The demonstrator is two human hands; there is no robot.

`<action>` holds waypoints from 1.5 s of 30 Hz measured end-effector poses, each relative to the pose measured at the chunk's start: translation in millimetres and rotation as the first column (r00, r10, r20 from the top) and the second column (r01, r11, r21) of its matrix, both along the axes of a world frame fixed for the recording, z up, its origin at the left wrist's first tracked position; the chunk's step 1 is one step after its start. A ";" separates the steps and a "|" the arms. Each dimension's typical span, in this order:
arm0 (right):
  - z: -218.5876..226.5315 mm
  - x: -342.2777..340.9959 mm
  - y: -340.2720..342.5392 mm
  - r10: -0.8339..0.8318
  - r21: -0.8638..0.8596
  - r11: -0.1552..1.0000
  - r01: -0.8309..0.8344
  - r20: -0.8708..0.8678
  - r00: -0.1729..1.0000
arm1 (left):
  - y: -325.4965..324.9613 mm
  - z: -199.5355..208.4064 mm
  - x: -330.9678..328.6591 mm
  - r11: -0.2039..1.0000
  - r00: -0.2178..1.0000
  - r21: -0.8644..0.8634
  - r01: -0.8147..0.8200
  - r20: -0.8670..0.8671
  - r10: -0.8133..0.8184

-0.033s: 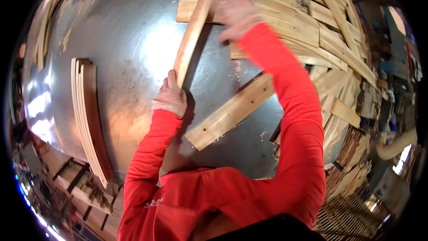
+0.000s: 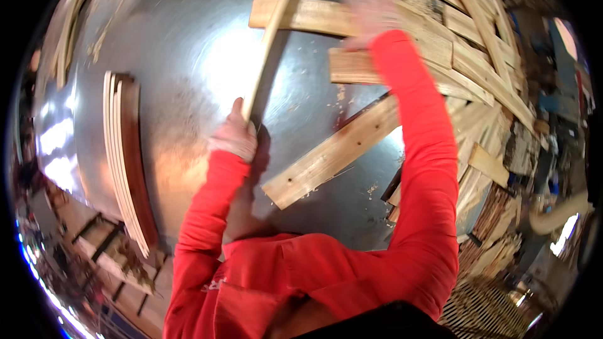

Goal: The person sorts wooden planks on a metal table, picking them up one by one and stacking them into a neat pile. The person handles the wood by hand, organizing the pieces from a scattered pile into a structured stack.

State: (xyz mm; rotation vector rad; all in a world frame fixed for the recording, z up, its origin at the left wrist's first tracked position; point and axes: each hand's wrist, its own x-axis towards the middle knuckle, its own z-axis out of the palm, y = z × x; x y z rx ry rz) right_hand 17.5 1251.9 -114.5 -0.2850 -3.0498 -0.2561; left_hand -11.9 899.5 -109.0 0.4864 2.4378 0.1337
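Note:
My left hand (image 2: 233, 137) is closed around the near end of a long wooden board (image 2: 269, 44). That board is tipped so its narrow edge faces up, and its far end rises toward the back of the metal table (image 2: 182, 81). My right hand (image 2: 370, 16), smeared by motion, has its fingers spread apart over the boards at the back right. Beneath and beside it lie a flat board (image 2: 308, 15) and a shorter-looking board end (image 2: 353, 66). A knotty board (image 2: 333, 150) rests slantwise in front, partly covered by my right sleeve.
Several narrow boards (image 2: 119, 157) stand on edge side by side at the left. A pile of planks (image 2: 480, 66) fills the right side, with scrap pieces below it. Thin strips (image 2: 69, 31) lie at the far left, and wood chips dot the tabletop.
The board in my left hand has turned from showing its wider face to its narrow edge. My right hand has moved right, away from that board.

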 end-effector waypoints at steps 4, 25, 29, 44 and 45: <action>7.8 25.5 15.5 -0.233 -0.156 0.928 0.339 0.470 0.852 | -71.6 -14.9 -36.4 0.673 0.844 0.545 -0.500 0.482 0.236; -1.7 123.7 -294.9 -0.098 -0.600 0.734 0.318 0.370 0.924 | -130.8 -55.6 62.3 0.578 0.732 0.490 -0.653 0.604 0.314; -1.6 164.3 -196.4 -0.021 -0.110 0.991 0.078 0.447 0.894 | -159.6 -68.1 59.5 0.583 0.736 0.463 -0.668 0.527 0.424; -4.0 149.9 -258.7 0.306 -0.198 0.950 -0.240 0.458 0.835 | -323.3 -4.2 -6.9 0.948 0.926 0.227 -0.223 -0.256 0.279; -6.2 152.5 -257.3 0.267 -0.211 0.961 -0.181 0.516 0.814 | -279.9 28.4 13.2 0.960 0.927 0.086 -0.268 -0.250 0.281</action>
